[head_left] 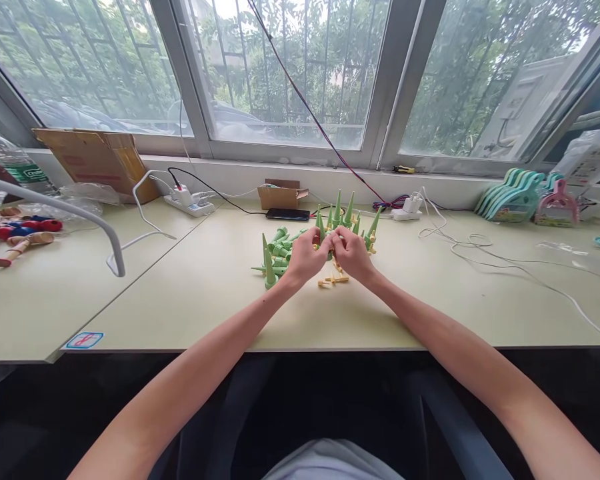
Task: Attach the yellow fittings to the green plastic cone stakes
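Both hands meet over the table, fingertips close together. In my left hand (307, 255), closed, a pointed green plastic cone (321, 227) appears to be gripped, its tip upward. My right hand (351, 253) is pinched against the left fingertips; whatever it holds is hidden by the fingers. Several similar green cones (349, 211) stand just behind the hands, some with yellow parts low on them. Left of my left hand lies a pile of green pieces (280, 250), with an upright cone (270, 272) at its front. Small yellow plastic pieces (337, 280) lie below the hands.
Behind are a black phone (288, 214) and a small open cardboard box (281, 195). Power strips (193, 205) and loose white cables (520, 267) lie on the table. A white curved metal arm (80, 210), wooden toys (23, 240) and plastic dustpan-like pieces (513, 197) flank it.
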Action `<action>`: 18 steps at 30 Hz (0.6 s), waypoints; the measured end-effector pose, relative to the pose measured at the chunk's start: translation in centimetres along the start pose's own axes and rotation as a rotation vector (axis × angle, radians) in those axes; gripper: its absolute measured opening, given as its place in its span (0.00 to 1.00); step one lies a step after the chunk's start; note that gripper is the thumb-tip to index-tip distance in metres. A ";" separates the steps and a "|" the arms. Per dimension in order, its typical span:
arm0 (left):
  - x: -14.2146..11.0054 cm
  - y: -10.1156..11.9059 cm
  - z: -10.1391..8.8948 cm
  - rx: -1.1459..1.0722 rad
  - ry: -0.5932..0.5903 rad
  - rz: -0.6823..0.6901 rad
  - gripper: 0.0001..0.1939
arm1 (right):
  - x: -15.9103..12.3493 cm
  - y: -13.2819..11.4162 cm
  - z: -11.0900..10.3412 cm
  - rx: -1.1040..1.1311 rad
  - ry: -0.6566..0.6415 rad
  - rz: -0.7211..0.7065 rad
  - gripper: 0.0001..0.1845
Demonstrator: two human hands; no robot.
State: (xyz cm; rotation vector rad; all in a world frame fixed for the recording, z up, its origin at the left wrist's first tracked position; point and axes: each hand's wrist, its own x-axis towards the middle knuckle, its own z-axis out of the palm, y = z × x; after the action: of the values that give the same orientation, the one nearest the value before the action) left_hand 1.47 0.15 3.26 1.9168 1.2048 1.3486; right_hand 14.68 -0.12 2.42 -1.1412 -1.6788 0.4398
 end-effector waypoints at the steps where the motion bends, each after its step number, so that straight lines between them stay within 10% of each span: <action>1: 0.0 0.0 0.0 -0.001 0.001 0.000 0.12 | 0.0 0.0 0.0 0.001 -0.002 -0.001 0.14; 18: 0.0 0.2 -0.1 0.021 0.008 -0.003 0.12 | 0.1 -0.3 -0.3 -0.025 -0.017 -0.009 0.14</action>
State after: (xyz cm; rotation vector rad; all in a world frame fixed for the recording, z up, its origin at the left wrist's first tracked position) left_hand 1.43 0.03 3.43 1.9251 1.2294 1.3481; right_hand 14.76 -0.27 2.78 -1.1512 -1.7075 0.4246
